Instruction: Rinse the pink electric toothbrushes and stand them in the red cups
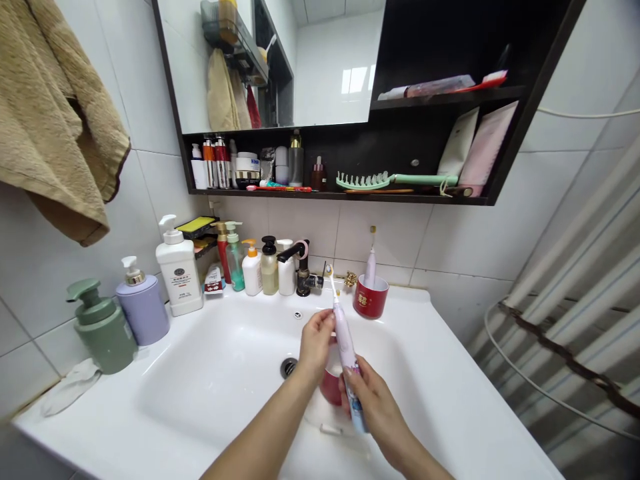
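Over the sink, my right hand (pixel 373 397) is wrapped around the lower handle of a pale pink and blue electric toothbrush (pixel 344 337). The brush stands tilted, its white head up toward the faucet. My left hand (pixel 317 340) pinches the top of the handle, just below the brush head. Behind the toothbrush and partly covered by both hands, a red cup (pixel 330 388) is in the white sink (pixel 215 373). A small white piece (pixel 330 430) lies in the basin close to the cup.
A black faucet (pixel 301 270) rises at the back rim. Right of it, another red cup (pixel 371 299) holds a second electric toothbrush (pixel 371 267). Several pump bottles (pixel 253 270) line the left and back rim. Above hangs a dark mirror cabinet (pixel 400 147) with toiletries and a green hairbrush (pixel 365 181).
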`<act>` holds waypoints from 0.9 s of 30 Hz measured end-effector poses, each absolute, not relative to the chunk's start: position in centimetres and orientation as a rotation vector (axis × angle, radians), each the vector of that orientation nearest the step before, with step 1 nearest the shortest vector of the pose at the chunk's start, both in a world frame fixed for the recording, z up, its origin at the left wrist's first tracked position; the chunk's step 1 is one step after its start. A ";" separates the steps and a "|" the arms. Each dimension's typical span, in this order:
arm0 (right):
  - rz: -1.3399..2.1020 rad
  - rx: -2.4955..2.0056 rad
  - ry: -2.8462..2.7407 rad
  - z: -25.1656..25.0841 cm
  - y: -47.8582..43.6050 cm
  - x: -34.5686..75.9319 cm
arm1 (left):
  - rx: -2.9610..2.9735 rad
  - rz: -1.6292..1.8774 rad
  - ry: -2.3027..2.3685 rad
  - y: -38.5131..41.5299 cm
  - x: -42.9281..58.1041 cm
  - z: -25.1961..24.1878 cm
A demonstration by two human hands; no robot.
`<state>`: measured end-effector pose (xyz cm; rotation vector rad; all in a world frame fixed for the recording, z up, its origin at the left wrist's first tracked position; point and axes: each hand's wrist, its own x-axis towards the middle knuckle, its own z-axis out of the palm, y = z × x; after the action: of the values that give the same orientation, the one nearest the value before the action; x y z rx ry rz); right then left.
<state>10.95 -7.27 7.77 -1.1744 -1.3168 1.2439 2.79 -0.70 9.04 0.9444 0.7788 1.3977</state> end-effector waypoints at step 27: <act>1.692 -1.228 -1.175 7.8 -8.4 9.9 | 0.515 1.442 0.784 1.3 1.2 7.8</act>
<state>9.94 -8.36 7.75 -1.2283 -1.1746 1.6924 1.18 1.29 7.82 0.5151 0.7840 1.4423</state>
